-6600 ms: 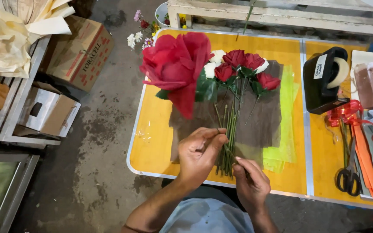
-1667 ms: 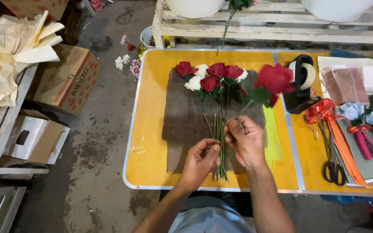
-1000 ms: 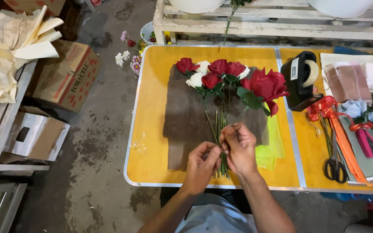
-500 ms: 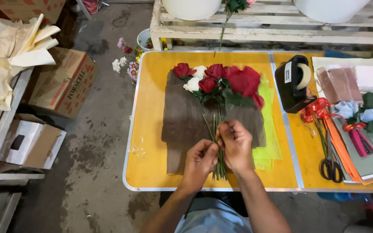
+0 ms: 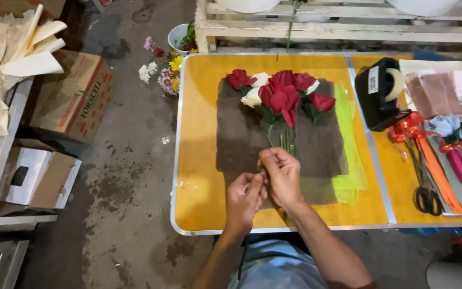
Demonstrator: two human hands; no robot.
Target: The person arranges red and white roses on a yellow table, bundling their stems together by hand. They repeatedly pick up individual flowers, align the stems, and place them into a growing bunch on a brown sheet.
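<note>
A bunch of red and white roses (image 5: pixel 282 94) lies on a dark brown wrapping sheet (image 5: pixel 239 136) on the yellow table (image 5: pixel 199 107). Its green stems (image 5: pixel 287 140) run down toward me. My right hand (image 5: pixel 282 174) is closed around the lower stems. Just left of it, my left hand (image 5: pixel 245 195) pinches the stem ends, and its fingers touch the right hand. A light green sheet (image 5: pixel 348 155) sticks out from under the brown one on the right.
A black tape dispenser (image 5: pixel 380 93), ribbons (image 5: pixel 413 126), scissors (image 5: pixel 426 198) and folded papers (image 5: pixel 455 88) crowd the table's right side. A wooden pallet (image 5: pixel 348 29) stands behind. Cardboard boxes (image 5: pixel 73 96), cream paper (image 5: pixel 6 64) and a bucket of small flowers (image 5: pixel 175 48) sit on the floor at left.
The large red rose has come from the right side of the bunch to its middle. My hands have stayed together on the stems, and the view has shifted slightly.
</note>
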